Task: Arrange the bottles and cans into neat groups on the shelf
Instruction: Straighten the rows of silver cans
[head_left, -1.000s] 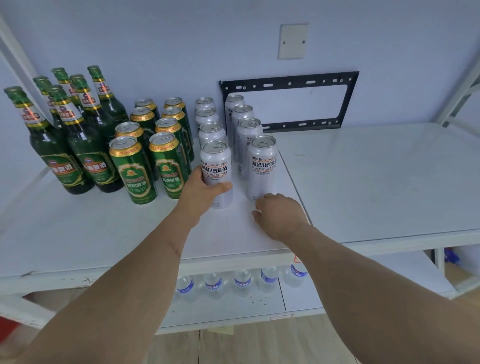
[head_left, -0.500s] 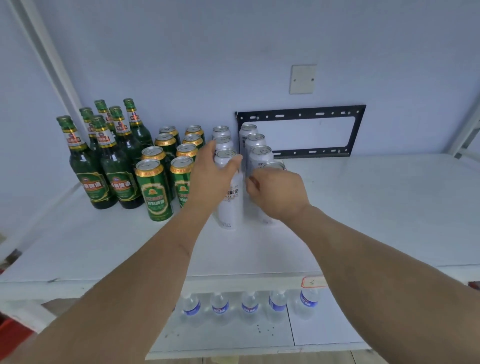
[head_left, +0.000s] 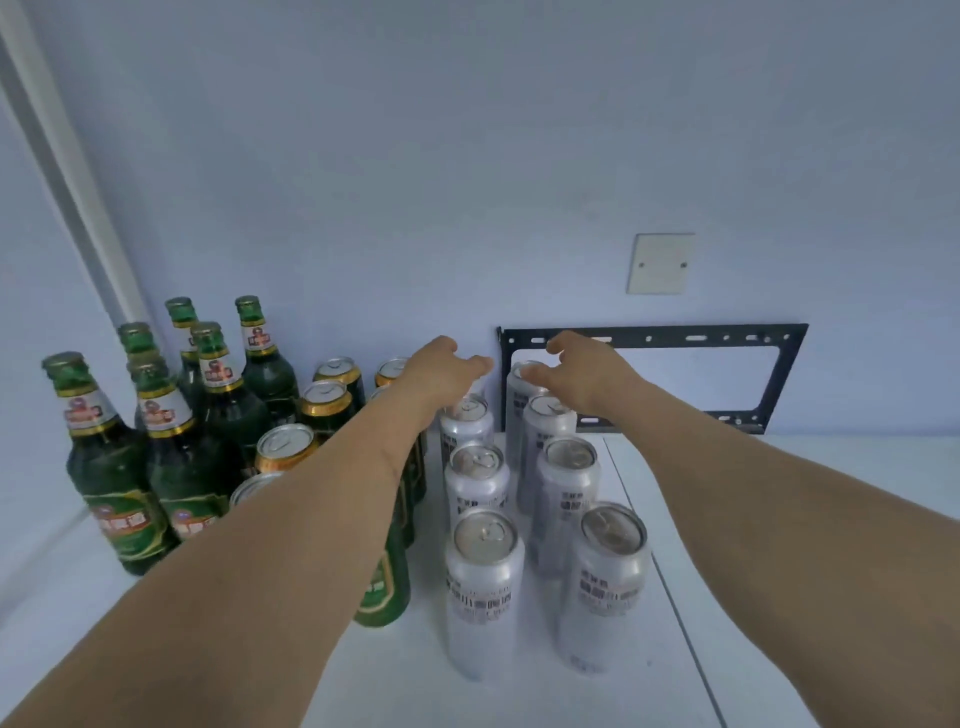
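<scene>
A white shelf (head_left: 779, 571) fills the lower frame under a pale wall, with a black bracket (head_left: 779, 384) at centre right. Green bottles (head_left: 171, 467) stand at left; green cans (head_left: 327, 400) sit just right of them, partly behind the left forearm. White cans (head_left: 483, 571) form two rows at lower centre, running back toward the wall. The left hand (head_left: 441, 371) and right hand (head_left: 582, 374) hover apart over the rearmost white cans, fingers loosely spread, gripping nothing visible.
</scene>
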